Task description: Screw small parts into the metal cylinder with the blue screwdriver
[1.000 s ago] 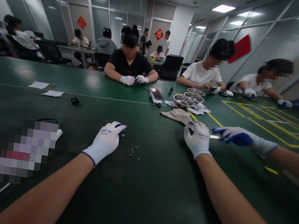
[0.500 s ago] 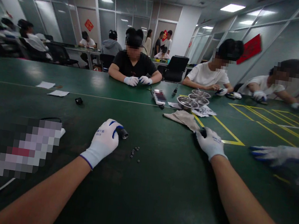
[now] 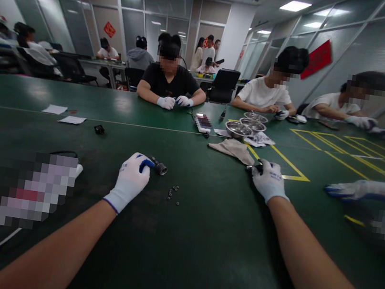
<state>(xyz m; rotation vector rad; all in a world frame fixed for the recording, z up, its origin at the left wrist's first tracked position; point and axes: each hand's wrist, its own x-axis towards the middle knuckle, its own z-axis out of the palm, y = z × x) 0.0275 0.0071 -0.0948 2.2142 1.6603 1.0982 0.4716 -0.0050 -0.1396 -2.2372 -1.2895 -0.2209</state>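
My left hand [image 3: 133, 176], in a white glove with blue palm, is closed on a short dark cylindrical part [image 3: 160, 168] with a ringed open end. Just right of it, several tiny dark nut-like rings [image 3: 171, 192] lie loose on the green table [image 3: 175, 258]. Farther right, my right hand [image 3: 269, 181], gloved the same way, is closed around a slim dark object [image 3: 249, 168]; only its end shows, so its kind is unclear. A beige cloth [image 3: 232, 149] lies just beyond that hand.
Shiny metal bowls [image 3: 239, 130] stand on papers behind the cloth. At left lie a blurred-out device with a white loop [image 3: 40, 194], paper slips [image 3: 72, 120] and a small black part [image 3: 99, 129]. Another person's gloved hand [image 3: 355, 189] rests at right. Co-workers sit opposite.
My left hand has turned slightly, showing more of the dark cylinder. My right hand has shifted its grip, and the object's end now shows. The view has moved a little.
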